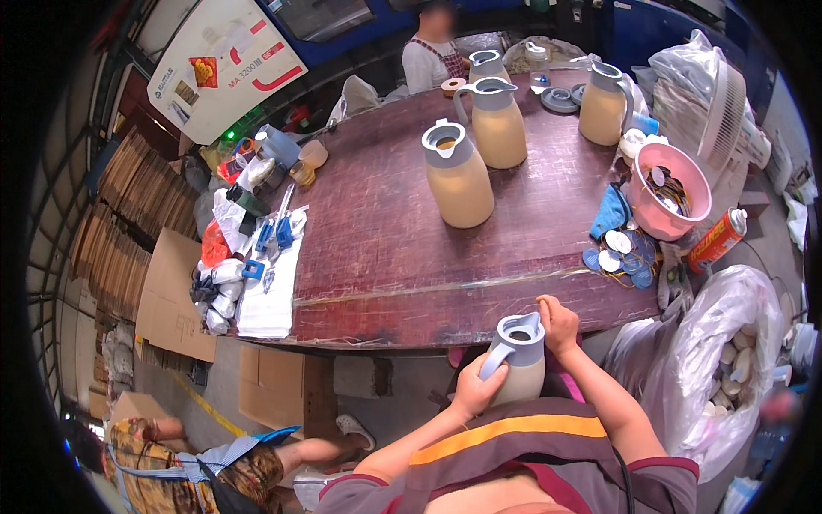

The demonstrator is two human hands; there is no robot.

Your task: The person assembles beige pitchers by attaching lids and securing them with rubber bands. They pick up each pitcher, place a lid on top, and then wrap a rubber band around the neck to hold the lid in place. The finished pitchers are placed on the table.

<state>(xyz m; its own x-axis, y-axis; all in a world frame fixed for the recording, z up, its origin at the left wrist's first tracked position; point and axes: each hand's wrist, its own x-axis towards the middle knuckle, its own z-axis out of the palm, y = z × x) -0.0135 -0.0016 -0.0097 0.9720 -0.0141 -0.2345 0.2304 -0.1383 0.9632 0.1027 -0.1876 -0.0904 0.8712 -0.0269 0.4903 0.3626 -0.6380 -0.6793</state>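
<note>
A beige vacuum jug [520, 377] with a grey collar and handle is held upright against my apron, at the table's near edge. My left hand [479, 387] is closed round its handle side. Its open top shows a dark inside. Beside the spout is my right hand [558, 325], thumb and fingers pinched together; what they hold, if anything, is too small to make out. Farther up the table stand more such jugs: one without a lid [460, 184], a taller-looking one behind it [499, 128], another at the back [488, 64], and one at the right [602, 107].
The dark red table [368, 231] bears a pink bucket [672, 193] of small parts, blue and white discs [625, 257], a spray can [717, 240] and white sheets [270, 291]. A bag of white pieces [728, 368] stands right. One person [435, 51] is across; another [197, 467] bends at lower left.
</note>
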